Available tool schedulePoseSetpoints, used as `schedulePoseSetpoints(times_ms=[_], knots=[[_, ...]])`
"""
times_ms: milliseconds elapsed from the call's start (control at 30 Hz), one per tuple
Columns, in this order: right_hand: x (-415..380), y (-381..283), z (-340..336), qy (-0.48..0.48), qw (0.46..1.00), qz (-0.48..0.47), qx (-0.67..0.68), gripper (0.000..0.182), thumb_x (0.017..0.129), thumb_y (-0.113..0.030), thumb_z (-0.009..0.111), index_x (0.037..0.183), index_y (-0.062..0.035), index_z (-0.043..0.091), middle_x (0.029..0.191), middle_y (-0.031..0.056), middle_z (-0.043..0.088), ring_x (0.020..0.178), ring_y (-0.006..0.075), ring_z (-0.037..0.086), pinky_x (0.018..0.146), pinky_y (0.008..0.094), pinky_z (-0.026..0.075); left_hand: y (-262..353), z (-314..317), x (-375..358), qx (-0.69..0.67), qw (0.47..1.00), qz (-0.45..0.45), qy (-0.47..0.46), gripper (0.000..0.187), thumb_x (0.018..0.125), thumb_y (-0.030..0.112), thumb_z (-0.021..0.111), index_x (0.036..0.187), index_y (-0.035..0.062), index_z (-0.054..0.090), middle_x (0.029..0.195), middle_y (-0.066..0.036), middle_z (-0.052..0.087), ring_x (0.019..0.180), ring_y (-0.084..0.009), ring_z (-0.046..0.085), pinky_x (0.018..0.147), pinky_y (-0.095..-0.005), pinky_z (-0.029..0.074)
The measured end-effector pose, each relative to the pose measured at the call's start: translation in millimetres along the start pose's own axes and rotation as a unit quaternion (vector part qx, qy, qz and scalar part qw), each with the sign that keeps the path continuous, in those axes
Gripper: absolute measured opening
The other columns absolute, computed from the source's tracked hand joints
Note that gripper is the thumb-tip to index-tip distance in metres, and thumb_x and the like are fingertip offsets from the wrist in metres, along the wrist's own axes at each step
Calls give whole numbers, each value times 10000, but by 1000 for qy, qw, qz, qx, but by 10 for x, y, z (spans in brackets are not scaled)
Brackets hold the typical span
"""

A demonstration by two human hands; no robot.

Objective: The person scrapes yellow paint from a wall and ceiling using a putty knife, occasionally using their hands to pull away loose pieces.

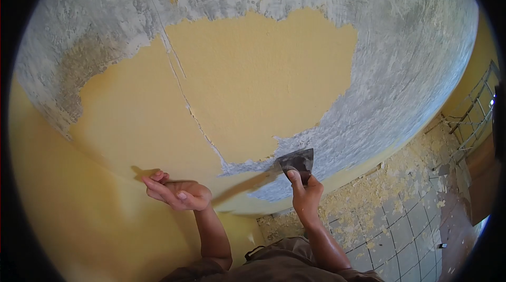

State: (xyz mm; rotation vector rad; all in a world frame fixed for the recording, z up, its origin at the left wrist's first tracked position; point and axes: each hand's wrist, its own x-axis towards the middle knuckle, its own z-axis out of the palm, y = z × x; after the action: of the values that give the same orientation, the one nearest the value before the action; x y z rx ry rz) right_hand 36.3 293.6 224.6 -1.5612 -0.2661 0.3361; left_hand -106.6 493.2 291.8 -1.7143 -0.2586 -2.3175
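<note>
My right hand (pixel 307 203) grips a dark, wide-bladed scraper (pixel 299 161), thumb laid along its near face. The blade's edge is up at the wall, by the ragged border between the yellow paint (pixel 263 71) and the bare grey plaster (pixel 395 60). Nothing is in my left hand (pixel 182 192), which is raised near the yellow wall at lower left with its fingers partly bent and apart. Between the two hands, a thin crack (pixel 188 108) in the paint runs up and to the left, ending below at a small scraped patch.
Peeled yellow flakes (pixel 348 203) are scattered over the tiled floor (pixel 400 229) at lower right, thickest along the wall's foot. A frame of thin bars (pixel 474 108) stands at the far right, beside a brown panel (pixel 482 182). A small dark object (pixel 443 246) lies on the floor.
</note>
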Motion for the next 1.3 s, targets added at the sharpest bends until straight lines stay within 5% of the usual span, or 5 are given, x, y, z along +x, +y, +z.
schedulePoseSetpoints(times_ms=[67, 133, 367, 433, 1300], knots=[[34, -115, 27, -1, 1000, 14, -4, 368, 872, -319, 785, 844, 43, 726, 701, 96, 703, 659, 89, 573, 641, 282, 480, 5, -3, 1, -6, 1000, -5, 0, 629, 988, 292, 352, 1462, -120, 375, 1210, -225, 506, 1013, -255, 450, 792, -333, 367], [56, -284, 97, 18, 997, -80, 4, 358, 872, -311, 786, 834, 40, 725, 699, 106, 706, 662, 91, 588, 640, 281, 483, 12, -5, 0, -12, 1000, -11, -7, 631, 987, 293, 352, 1462, -121, 375, 1203, -225, 506, 1011, -253, 451, 790, -333, 367], [17, -164, 34, 3, 999, -27, 42, 358, 884, -317, 770, 831, 35, 726, 731, 144, 723, 693, 101, 628, 664, 285, 497, -13, 26, -1, -13, 1000, 6, 8, 635, 987, 296, 351, 1457, -131, 374, 1138, -212, 511, 1003, -257, 448, 783, -339, 371], [49, -338, 76, 15, 995, -98, -5, 350, 896, -305, 757, 814, 33, 719, 737, 145, 725, 693, 97, 624, 658, 289, 497, 8, 7, 0, -10, 1000, 8, 2, 634, 988, 296, 349, 1457, -130, 375, 1134, -210, 508, 1003, -257, 448, 783, -340, 372], [25, -132, 0, 35, 999, -20, -21, 422, 899, -357, 755, 839, 58, 708, 651, 93, 658, 622, 112, 548, 586, 308, 454, 112, 38, -24, 26, 998, -53, 5, 730, 963, 415, 411, 1435, -142, 402, 1079, -195, 477, 948, -276, 474, 751, -371, 394]])
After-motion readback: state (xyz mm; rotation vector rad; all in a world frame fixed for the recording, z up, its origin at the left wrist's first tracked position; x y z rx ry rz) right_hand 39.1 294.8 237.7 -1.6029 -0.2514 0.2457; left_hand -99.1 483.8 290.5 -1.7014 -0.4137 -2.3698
